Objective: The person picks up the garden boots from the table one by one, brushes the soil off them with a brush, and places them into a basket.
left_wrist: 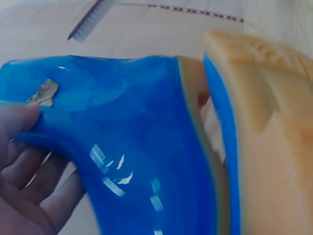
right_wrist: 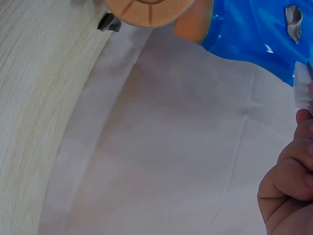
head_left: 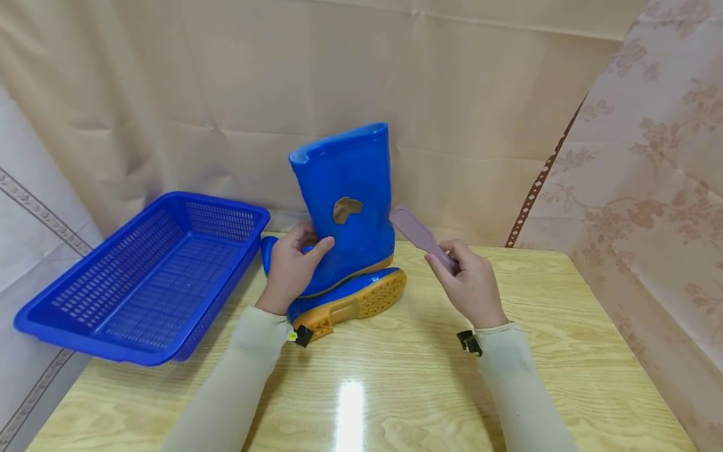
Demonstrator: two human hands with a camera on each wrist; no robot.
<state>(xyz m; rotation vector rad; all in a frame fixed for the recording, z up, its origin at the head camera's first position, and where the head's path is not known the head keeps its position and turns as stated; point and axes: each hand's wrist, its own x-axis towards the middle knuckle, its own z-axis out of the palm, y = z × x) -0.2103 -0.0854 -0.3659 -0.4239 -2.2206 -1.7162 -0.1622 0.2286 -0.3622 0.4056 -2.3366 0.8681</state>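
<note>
My left hand (head_left: 294, 263) grips a blue rain boot (head_left: 361, 169) by its shaft, thumb on the near side, holding it roughly upright. A brown, mud-like patch (head_left: 346, 209) sticks to the shaft, also in the left wrist view. Below it, the other boot (head_left: 361, 300) lies on its side with its yellow sole toward me. In my right hand (head_left: 471, 282) is a pinkish-purple brush (head_left: 417, 229), held by its handle, back upward. Its white bristles (right_wrist: 301, 85) show in the right wrist view, close to the boot.
To the left, a blue plastic basket (head_left: 183, 351) with perforated walls stands on the wooden table (head_left: 407, 383). A beige cloth (head_left: 463, 113) hangs behind the table, and a flowered cloth (head_left: 666, 163) hangs on the right.
</note>
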